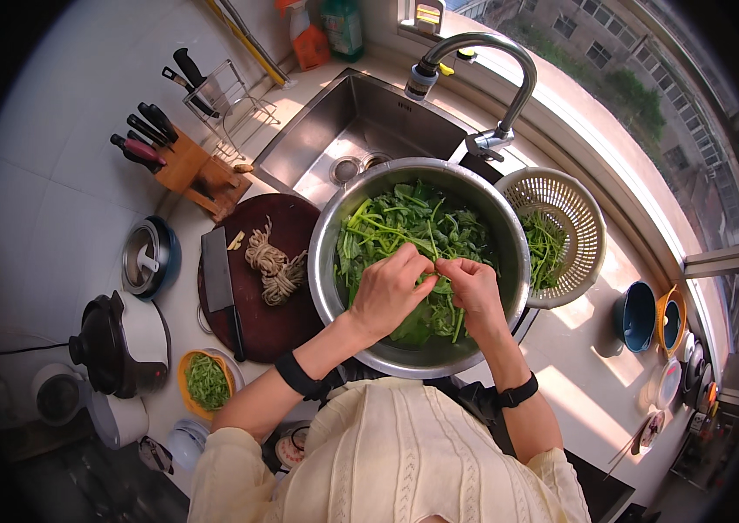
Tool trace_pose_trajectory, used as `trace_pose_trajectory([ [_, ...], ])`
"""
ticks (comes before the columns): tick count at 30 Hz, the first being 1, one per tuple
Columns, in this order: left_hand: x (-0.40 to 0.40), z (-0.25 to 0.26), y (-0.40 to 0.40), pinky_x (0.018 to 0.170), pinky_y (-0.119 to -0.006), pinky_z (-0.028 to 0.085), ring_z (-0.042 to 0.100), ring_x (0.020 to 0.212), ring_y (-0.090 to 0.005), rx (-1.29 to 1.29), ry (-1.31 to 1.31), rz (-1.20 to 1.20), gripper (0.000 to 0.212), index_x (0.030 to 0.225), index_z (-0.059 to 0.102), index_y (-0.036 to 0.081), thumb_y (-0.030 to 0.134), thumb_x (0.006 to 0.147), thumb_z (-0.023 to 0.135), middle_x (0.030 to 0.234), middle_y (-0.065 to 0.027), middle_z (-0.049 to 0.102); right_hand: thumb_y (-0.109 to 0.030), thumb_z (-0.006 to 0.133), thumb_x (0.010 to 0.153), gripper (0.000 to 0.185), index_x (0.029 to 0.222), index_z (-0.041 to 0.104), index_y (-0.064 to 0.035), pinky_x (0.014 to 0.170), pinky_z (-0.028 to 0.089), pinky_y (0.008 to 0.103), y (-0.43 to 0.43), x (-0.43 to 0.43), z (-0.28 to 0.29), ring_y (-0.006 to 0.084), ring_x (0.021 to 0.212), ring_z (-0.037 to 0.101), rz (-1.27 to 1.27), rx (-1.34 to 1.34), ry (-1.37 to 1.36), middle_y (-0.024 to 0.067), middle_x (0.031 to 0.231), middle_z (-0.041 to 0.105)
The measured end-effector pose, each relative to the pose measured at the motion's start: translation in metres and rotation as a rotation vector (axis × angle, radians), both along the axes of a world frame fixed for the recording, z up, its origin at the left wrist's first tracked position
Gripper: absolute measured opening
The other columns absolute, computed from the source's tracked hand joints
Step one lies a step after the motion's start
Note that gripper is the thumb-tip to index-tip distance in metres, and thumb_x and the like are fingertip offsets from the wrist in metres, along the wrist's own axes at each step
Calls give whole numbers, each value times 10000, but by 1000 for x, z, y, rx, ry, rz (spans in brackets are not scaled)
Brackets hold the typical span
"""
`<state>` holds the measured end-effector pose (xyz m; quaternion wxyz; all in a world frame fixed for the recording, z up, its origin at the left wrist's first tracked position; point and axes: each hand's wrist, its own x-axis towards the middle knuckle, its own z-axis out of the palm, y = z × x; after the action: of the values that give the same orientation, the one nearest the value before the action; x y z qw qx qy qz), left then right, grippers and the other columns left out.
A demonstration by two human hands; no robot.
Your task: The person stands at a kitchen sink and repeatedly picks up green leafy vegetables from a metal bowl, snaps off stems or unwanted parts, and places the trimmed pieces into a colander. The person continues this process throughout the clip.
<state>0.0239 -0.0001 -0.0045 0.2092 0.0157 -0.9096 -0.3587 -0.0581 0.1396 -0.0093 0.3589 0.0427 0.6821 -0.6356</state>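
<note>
Leafy green vegetables (395,222) with pale green stems fill much of a large stainless steel basin (514,222), which stands at the counter's front beside the sink. Over the basin, my left hand (390,287) and my right hand (472,287) meet at the fingertips, pinching a thin green stem between them. Parts of the stem are hidden by my fingers. To the right of the basin, a pale plastic colander (585,229) holds cut green stems (543,245). On the left, a bundle of twisted tan strands (271,261) lies on a round dark red cutting board (252,337).
A cleaver (218,269) lies on the board's left part. Behind are a steel sink (317,124), a curved faucet (520,72) and a wooden knife block (196,170). A rice cooker (141,340) and an orange bowl of chopped greens (188,392) stand at left, blue bowls (634,320) at right.
</note>
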Motion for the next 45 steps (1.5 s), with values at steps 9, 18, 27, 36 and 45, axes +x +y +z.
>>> trace_pose_trajectory([
  [9,-6,0,-5,510,-270,432,551,531,-120,247,-102,38,92,803,652,30,69,748,714,749,-40,585,-248,716,821,230,770,656,-32,469,317,216,-2,-8,3,45,550,445,74,22,107,-46,658,545],
  [18,-12,3,-28,520,-218,459,587,538,-57,758,-527,-30,131,816,683,-2,114,762,711,679,-18,651,-44,744,744,145,883,710,-67,613,488,299,9,-18,23,199,730,634,442,82,956,63,802,625],
  [27,-10,1,-31,529,-192,429,538,580,-46,998,-595,-111,96,894,657,10,91,844,669,747,2,625,-26,723,765,129,892,703,-33,518,429,260,7,-16,17,135,605,575,462,77,1071,47,764,646],
  [36,-9,-2,-29,531,-190,388,504,599,-44,1052,-686,-108,100,876,653,29,105,814,671,733,21,594,-23,699,779,97,876,693,-17,454,300,190,11,-6,11,-9,522,409,344,8,715,-36,688,616],
  [45,-11,-10,-19,519,-197,394,497,579,-28,748,-550,-117,45,810,632,26,64,792,647,695,36,576,-163,644,893,141,902,653,-23,406,330,176,15,-3,9,1,463,429,278,-49,260,-29,698,604],
])
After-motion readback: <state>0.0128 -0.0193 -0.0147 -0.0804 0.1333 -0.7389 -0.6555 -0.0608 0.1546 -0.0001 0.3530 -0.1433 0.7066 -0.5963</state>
